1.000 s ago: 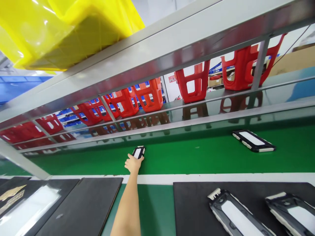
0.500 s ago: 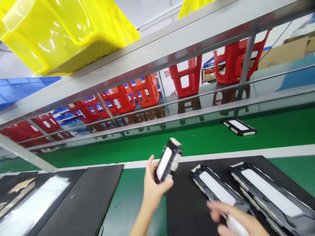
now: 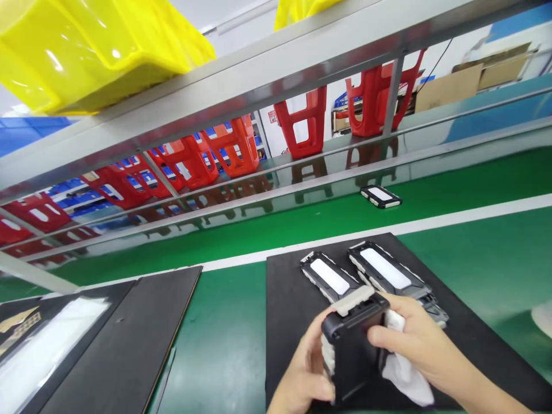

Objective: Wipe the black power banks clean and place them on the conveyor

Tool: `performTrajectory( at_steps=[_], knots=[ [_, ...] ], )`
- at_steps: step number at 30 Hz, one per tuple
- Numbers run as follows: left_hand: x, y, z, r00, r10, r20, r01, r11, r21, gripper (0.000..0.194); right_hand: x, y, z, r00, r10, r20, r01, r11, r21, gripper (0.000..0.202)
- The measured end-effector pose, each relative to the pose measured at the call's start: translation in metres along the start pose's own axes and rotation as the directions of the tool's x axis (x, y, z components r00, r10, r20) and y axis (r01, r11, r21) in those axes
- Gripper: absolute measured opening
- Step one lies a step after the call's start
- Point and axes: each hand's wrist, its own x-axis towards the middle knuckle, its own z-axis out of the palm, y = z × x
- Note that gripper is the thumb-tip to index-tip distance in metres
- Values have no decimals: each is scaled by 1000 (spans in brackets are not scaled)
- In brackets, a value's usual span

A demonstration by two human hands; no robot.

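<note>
Upright over the black mat (image 3: pixel 288 322), a black rectangular device casing (image 3: pixel 353 351) with cream edge strips has its dark face toward me. My left hand (image 3: pixel 304 368) is closed round its left edge. On its right side sits my right hand (image 3: pixel 418 339), thumb against the dark face, with a crumpled white cloth (image 3: pixel 407 376) in its fingers. Behind my hands lie similar casings, white panels up: one casing (image 3: pixel 330 277) at left and a stack of casings (image 3: pixel 386 267) at right, partly covered by my right hand.
Another casing (image 3: pixel 381 196) lies on the green belt (image 3: pixel 241 221) beyond the white edge strip. A dark board (image 3: pixel 125 339) and clear-wrapped white sheets (image 3: pixel 56 351) lie at left. Overhead runs a metal rail (image 3: pixel 224 98) carrying a yellow bin (image 3: pixel 99 52). Red stools (image 3: pixel 302 123) stand behind.
My left hand has brought its casing down and nearer, turning the dark face toward me. My right hand with the cloth has come up to its right side. The view has shifted to the right.
</note>
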Motion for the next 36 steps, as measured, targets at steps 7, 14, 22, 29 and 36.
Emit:
performTrajectory(
  at_steps=[7, 14, 22, 29, 36],
  knots=[
    [-11, 18, 34, 933, 308, -187, -184, 853, 489, 65, -12, 0, 7, 997, -2, -74, -16, 971, -238, 23],
    [2, 3, 56, 833, 378, -404, -66, 793, 606, 23, -14, 18, 2, 998, -25, -56, 11, 972, -234, 15],
    [-2, -5, 49, 842, 461, -281, -126, 674, 728, 18, -14, -11, -3, 986, -147, -73, 108, 915, -389, 17],
    [-10, -16, 48, 771, 615, -167, -230, 513, 827, 47, -10, -20, 0, 996, 93, -3, -88, 932, -352, 31],
    [-12, -16, 42, 740, 673, 17, -250, 251, 935, 48, -12, -16, -6, 981, 194, 21, -177, 928, -328, 38]
  ],
)
